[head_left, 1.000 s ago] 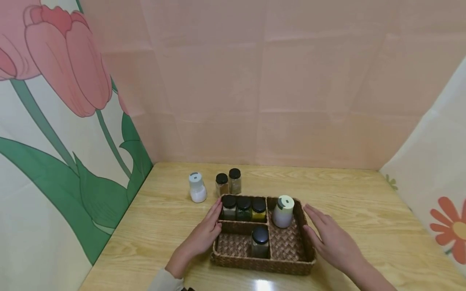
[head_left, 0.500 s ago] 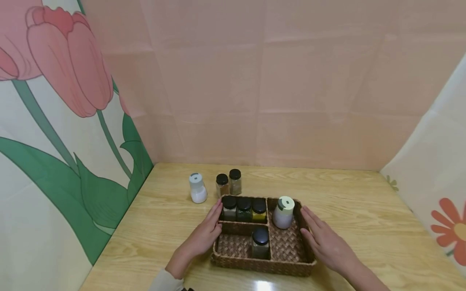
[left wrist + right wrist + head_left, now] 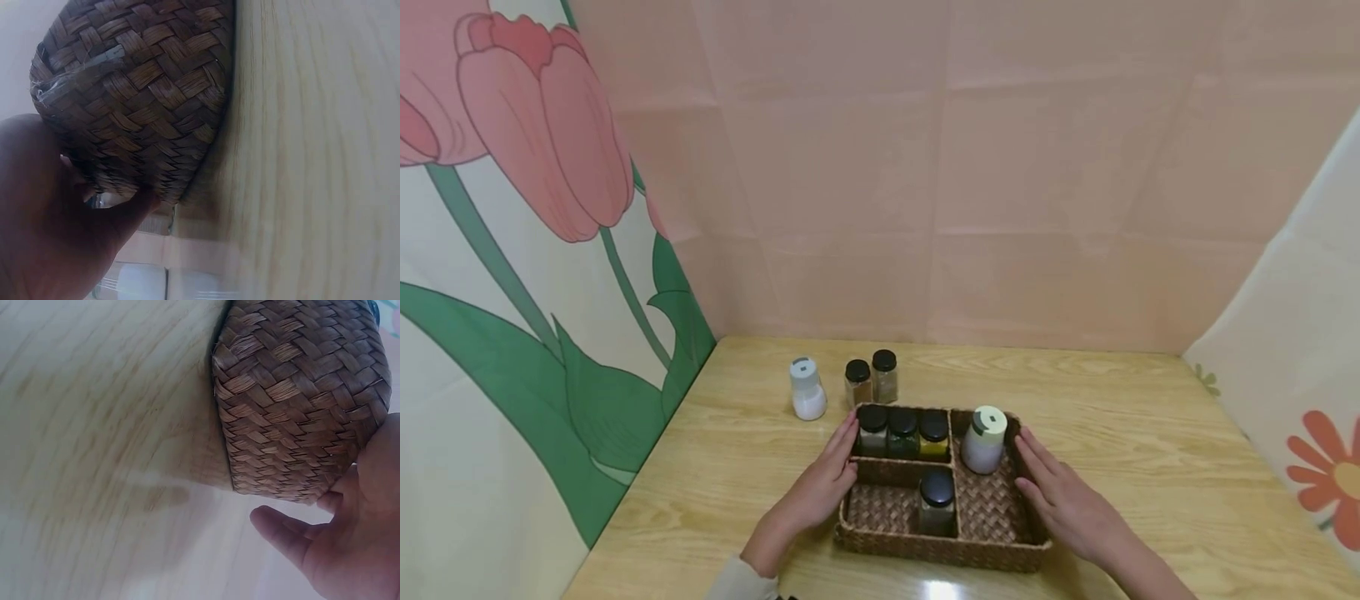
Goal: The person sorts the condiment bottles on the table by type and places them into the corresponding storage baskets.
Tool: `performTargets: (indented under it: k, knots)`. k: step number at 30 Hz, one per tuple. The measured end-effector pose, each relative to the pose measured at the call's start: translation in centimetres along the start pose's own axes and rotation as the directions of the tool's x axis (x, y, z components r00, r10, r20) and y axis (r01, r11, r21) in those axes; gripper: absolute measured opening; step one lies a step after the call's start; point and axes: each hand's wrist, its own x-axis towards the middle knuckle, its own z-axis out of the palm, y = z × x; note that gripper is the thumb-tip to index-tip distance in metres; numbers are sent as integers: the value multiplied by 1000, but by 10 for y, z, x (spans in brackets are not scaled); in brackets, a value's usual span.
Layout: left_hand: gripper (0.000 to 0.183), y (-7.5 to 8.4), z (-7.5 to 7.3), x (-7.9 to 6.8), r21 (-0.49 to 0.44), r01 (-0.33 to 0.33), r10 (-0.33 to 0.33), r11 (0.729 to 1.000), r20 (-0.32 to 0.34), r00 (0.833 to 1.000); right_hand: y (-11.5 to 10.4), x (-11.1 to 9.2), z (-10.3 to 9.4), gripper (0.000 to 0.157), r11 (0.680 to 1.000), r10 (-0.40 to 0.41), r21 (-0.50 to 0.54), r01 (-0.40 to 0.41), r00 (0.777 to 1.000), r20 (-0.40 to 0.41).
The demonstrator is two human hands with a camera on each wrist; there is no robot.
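A brown woven basket (image 3: 940, 552) with three compartments sits on the table. My left hand (image 3: 817, 487) lies along its left side, fingers extended up to the rim; in the left wrist view the thumb touches the woven wall. On the opposite side, the fingers of my right hand (image 3: 1070, 504) rest straight at the right rim. Three black-capped spice jars (image 3: 903, 433) fill the back-left compartment. Another dark-capped jar (image 3: 936, 502) stands in the front-left one. A white shaker with a pale yellow-green lid (image 3: 984, 442) stands at the back of the right compartment.
Behind the basket stand two black-capped jars (image 3: 872, 382) close together. A white shaker with a pale blue-grey lid (image 3: 807, 389) is to their left. The wooden table (image 3: 1120, 400) meets a pink cloth backdrop (image 3: 940, 208) at the back, with flower-printed cloth on both sides.
My right hand has moved left from beside the basket onto its right rim. The left hand, basket and jars have stayed in place.
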Motion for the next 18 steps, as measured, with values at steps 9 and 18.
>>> performTargets:
  k: [9, 18]
  knots:
    - [65, 1, 0, -1, 4, 16, -16, 1000, 5, 1000, 2, -1, 3, 62, 1000, 23, 1, -23, 1000, 17]
    - [64, 2, -2, 0, 38, -8, 9, 999, -18, 1000, 4, -1, 7, 61, 999, 32, 30, -33, 999, 19]
